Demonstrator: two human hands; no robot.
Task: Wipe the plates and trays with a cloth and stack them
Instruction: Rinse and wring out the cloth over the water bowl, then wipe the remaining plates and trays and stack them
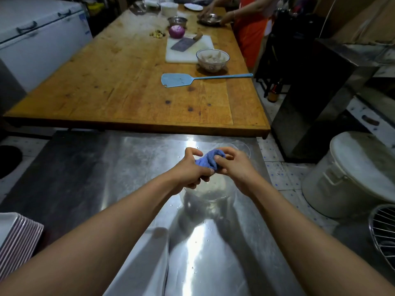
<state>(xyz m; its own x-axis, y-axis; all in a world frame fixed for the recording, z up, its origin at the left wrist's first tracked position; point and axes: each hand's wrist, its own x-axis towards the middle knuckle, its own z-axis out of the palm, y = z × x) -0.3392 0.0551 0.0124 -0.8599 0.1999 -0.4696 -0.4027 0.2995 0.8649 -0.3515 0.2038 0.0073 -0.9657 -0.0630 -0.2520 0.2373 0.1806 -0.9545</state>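
Both hands bunch a blue cloth (210,160) over a clear glass bowl (210,192) on the steel counter (136,159) — left hand (189,170) grips its near end, right hand (233,165) pinches the far end w/ curled fingers. Stacked plates (16,242) sit at lower left, well apart.

We are facing a wooden table (119,82) beyond a steel counter (139,159) that is catching glare; a white chest freezer (40,37) is standing left, over speckled floor tiles (277,174).
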